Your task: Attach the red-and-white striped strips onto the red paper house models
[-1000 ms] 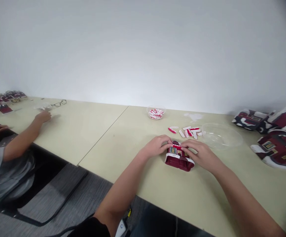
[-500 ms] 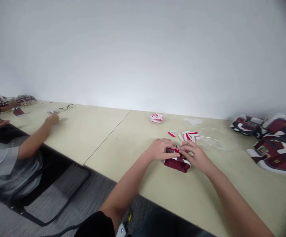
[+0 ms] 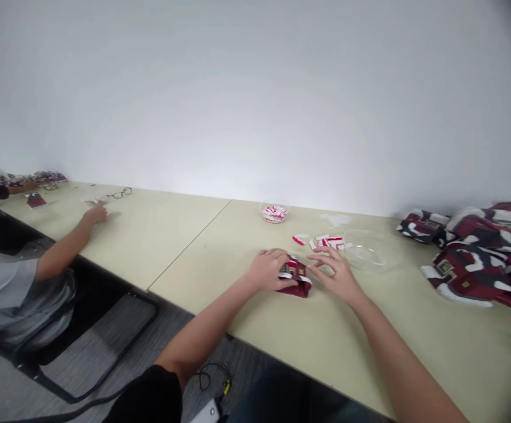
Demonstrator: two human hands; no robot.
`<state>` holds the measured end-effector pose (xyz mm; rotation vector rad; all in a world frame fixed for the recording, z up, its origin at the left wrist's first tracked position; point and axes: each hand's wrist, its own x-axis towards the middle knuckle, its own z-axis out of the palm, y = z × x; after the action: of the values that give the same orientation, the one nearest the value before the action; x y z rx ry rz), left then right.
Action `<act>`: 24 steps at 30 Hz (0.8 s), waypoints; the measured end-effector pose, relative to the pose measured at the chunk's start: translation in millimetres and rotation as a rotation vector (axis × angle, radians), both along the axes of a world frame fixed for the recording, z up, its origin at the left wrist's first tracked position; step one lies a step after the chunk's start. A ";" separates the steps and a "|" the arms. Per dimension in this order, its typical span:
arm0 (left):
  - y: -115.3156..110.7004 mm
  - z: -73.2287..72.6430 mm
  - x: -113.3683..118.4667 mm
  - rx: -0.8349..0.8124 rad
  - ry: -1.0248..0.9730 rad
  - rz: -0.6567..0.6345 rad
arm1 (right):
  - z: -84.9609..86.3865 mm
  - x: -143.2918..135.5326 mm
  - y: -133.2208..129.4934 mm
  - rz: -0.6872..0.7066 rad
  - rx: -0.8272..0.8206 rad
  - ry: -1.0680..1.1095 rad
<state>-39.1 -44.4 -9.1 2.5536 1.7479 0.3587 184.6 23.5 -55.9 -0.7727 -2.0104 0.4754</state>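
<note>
A: Left hand (image 3: 268, 269) — what's it on?

B: Wrapped over the left end of a small dark-red fabric pouch printed w/ a house pattern and white trim (image 3: 296, 277). Fingers curled together on it, thumb side hidden, pouch lying on the pale beige tabletop (image 3: 220, 235).

A: Right hand (image 3: 335, 275)?

B: Just right of the pouch, fingers spread apart and loosely bent, tips close to the pouch's right edge. Can't tell if they touch it. Nothing held.

A: Beyond the fingertips?

B: A scatter of small red-and-white flat strips (image 3: 319, 241) on the table, near the right fingertips. Farther back, a small clear plastic cup filled w/ more red-and-white pieces (image 3: 274, 212). Right of the right fingers, a large clear shallow plastic bowl (image 3: 372, 249). Bit of white scrap (image 3: 335, 219) past the strips.

A: Far right?

B: Pile of dark-red and white printed fabric pieces (image 3: 480, 252), well apart from both hands.

A: Left side?

B: Another person in a grey shirt (image 3: 0, 294), one hand (image 3: 94, 215) resting flat on the table, well left of the left fingers. Black-framed eyeglasses (image 3: 120, 192) just beyond that hand. More small dark-red items (image 3: 39, 179) at the far left end; too small to make out.
</note>
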 end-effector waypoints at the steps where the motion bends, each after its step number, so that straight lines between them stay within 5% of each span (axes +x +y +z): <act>1: -4.1 3.8 -13.4 -0.006 0.031 0.047 | 0.2 0.3 -0.1 -0.013 0.009 0.002; 4: -15.5 18.2 -72.6 -0.027 0.135 0.279 | 1.9 1.6 0.3 -0.034 0.022 -0.010; 9: -28.1 38.0 -185.0 0.059 0.359 0.915 | 4.0 6.7 3.9 -0.070 0.049 0.004; 12: -30.8 30.8 -213.6 0.179 0.410 1.108 | 1.6 10.9 7.5 -0.103 0.090 -0.017; 16: -20.2 2.8 -178.5 0.009 0.351 0.990 | 5.7 16.3 8.4 -0.124 0.157 -0.091; 20: 3.4 -11.4 -92.4 -0.074 0.213 0.715 | 23.7 33.8 2.1 -0.250 0.273 -0.163; 24: 24.6 -10.6 -17.0 0.000 0.049 0.397 | 36.3 85.9 -12.0 -0.503 0.301 -0.174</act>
<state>-56.0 -19.8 -19.7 2.2177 2.2707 0.3043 270.5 11.5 -19.6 -1.1080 -1.8890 -0.1865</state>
